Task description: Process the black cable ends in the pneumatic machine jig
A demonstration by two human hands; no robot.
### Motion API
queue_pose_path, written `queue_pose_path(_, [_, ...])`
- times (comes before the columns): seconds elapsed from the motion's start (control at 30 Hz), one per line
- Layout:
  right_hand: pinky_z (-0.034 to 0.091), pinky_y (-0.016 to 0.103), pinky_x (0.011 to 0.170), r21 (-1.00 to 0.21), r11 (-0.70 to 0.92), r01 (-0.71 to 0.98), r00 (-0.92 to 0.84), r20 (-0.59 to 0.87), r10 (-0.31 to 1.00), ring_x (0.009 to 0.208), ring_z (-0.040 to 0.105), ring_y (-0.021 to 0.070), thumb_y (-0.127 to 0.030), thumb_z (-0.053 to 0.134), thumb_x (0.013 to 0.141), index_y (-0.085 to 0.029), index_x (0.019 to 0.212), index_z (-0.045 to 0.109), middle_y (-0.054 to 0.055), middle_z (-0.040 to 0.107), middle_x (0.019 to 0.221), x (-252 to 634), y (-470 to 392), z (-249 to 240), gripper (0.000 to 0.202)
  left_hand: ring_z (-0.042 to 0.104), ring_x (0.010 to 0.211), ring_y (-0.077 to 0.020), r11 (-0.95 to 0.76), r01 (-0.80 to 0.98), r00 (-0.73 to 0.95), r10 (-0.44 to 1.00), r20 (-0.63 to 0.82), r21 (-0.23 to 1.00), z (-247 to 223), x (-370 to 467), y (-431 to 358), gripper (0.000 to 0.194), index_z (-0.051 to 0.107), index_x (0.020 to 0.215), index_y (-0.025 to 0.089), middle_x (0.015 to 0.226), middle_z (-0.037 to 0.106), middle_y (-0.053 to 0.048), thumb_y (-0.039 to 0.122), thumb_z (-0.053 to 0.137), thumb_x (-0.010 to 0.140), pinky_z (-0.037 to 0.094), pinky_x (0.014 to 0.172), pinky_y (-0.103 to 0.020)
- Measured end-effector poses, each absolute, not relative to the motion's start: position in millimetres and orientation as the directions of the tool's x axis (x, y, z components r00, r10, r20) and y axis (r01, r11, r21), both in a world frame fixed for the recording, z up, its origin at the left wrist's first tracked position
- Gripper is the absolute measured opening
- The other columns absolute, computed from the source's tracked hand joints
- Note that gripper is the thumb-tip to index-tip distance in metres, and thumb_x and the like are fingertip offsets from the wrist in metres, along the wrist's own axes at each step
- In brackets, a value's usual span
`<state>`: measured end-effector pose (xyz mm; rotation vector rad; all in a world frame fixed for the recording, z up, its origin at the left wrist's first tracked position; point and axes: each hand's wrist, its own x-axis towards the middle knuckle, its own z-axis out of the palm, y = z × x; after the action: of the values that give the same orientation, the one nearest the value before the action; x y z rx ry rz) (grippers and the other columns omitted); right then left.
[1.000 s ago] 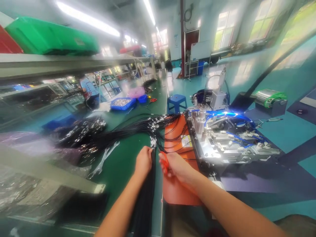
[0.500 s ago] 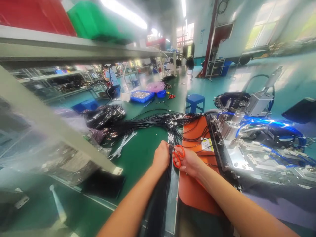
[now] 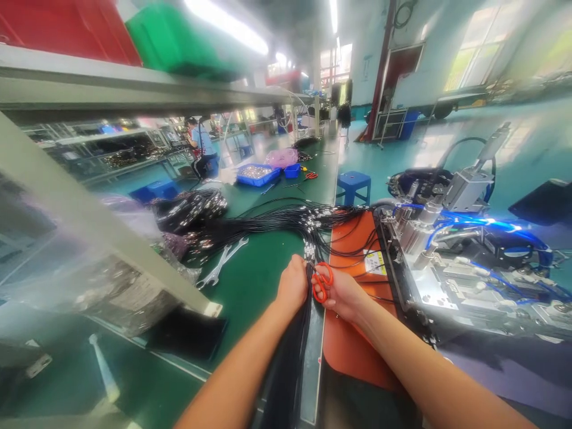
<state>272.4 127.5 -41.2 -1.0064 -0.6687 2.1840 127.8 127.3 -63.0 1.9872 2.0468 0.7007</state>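
The left hand [image 3: 292,282], forearm angled up from below, is closed around a bundle of black cables [image 3: 306,298] just below its silvery ends. The right hand [image 3: 342,292], palm turned inward, curls its fingers around the red-handled scissors [image 3: 322,282] beside the bundle, over the orange mat [image 3: 353,333]. Compared with 1 second ago, the 2 hands are closer together.

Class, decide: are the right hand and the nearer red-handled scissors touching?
Touching. In the head view, the right hand has its fingers curled around the loops of the nearer scissors.
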Motion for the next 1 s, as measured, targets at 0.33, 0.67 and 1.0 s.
queue_pose_path(0.33, [0.018,0.011,0.029,-0.703,-0.596,-0.387,-0.470,-0.406,0.784,0.039,0.038,0.0056,-0.029,0.050,0.097,-0.013,0.073,0.057,0.000,0.051,0.058,267,125,-42,0.030,0.062,0.078,-0.0215,-0.021,0.868,-0.083,0.979,0.187,0.496,-65,128,126,0.015,0.043,0.093,0.020,0.087,0.061,-0.007,0.025,0.031,0.100,0.044,0.070,-0.031])
queue_pose_path(0.67, [0.018,0.011,0.032,-0.802,-0.471,-0.366,-0.431,-0.303,0.850,0.042,0.037,0.0053,-0.037,0.062,0.090,-0.013,0.073,0.056,-0.002,0.048,0.055,267,121,-46,0.029,0.062,0.070,-0.0200,0.009,0.810,-0.160,0.965,0.207,0.586,-60,132,123,0.012,0.042,0.088,0.021,0.077,0.061,-0.004,0.026,0.036,0.098,0.044,0.065,-0.030])
queue_pose_path(1.0, [0.046,0.023,0.057,-0.980,-0.008,0.196,-0.379,-0.084,0.921,0.066,0.057,0.0157,-0.036,0.061,0.092,-0.022,0.093,0.067,0.002,0.064,0.079,390,13,-5,0.016,0.064,0.051,-0.0133,0.111,0.682,-0.360,0.912,0.199,0.723,-54,116,129,0.016,0.040,0.095,0.021,0.078,0.069,-0.003,0.032,0.029,0.099,0.047,0.052,-0.025])
